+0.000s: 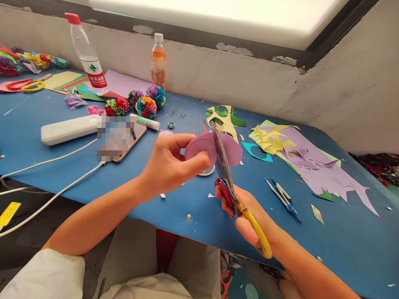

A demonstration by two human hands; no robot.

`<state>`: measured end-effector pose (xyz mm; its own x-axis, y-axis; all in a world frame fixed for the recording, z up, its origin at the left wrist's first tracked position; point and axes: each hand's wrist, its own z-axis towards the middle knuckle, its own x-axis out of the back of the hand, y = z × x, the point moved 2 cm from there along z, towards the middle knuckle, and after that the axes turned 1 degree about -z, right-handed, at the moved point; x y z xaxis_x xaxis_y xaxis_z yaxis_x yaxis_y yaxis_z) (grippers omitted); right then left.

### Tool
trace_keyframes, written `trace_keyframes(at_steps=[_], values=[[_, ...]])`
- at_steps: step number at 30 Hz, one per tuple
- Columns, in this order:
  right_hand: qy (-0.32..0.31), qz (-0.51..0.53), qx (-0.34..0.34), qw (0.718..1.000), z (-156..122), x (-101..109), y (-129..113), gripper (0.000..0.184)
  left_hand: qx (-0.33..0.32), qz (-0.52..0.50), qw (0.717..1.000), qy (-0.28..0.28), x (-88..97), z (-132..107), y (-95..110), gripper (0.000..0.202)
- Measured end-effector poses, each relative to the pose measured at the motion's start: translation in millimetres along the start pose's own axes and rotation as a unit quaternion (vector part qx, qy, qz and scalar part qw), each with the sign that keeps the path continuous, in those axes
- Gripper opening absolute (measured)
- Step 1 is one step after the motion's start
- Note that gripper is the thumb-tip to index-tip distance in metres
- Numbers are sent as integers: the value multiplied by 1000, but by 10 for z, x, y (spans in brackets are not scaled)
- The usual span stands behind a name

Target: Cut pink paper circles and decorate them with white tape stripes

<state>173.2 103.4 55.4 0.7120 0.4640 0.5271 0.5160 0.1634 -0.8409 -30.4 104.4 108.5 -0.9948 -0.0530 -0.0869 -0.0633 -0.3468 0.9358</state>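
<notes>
My left hand (170, 164) pinches a round purple paper disc (202, 148) above the blue table (93, 166). My right hand (246, 216) grips scissors (230, 182) with red and yellow handles. Their blades run up across the disc's middle. Both hands hover near the table's front edge.
A phone (120, 139), a white power bank (68, 129) with cables, a glue stick (148, 123) and paper flower balls (146, 106) lie at the left. Two bottles (89, 58) stand at the back wall. Paper scraps (314, 166) and a blue compass (285, 200) lie at the right.
</notes>
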Motion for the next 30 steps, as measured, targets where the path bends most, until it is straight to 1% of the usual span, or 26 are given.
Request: trace_keyframes(at_steps=[4, 9, 12, 14, 21, 24, 26, 28, 30], values=[[5, -2, -17, 1000, -15, -3, 19, 36, 3, 4, 1000, -9, 34, 12, 20, 18], [-3, 5, -36, 999, -21, -17, 36, 26, 13, 9, 999, -45, 76, 50, 55, 14], [-2, 5, -49, 999, -28, -25, 36, 19, 0, 18, 998, -52, 100, 80, 64, 13], [-4, 14, -56, 998, -30, -32, 42, 18, -19, 21, 999, -46, 108, 94, 57, 13], [3, 26, -29, 999, -14, -44, 70, 33, -87, -3, 996, -3, 107, 109, 3, 14], [-6, 43, -41, 998, -8, -41, 80, 43, -110, -7, 994, 19, 96, 106, -4, 16], [-11, 36, -46, 998, -5, -33, 73, 52, -123, -2, 992, 32, 81, 94, -6, 18], [-6, 9, -24, 1000, 0, -22, 51, 61, -135, 10, 990, 41, 56, 70, -7, 19], [9, -14, 23, 1000, 4, -18, 22, 74, -150, 19, 988, 42, 23, 37, -8, 20]])
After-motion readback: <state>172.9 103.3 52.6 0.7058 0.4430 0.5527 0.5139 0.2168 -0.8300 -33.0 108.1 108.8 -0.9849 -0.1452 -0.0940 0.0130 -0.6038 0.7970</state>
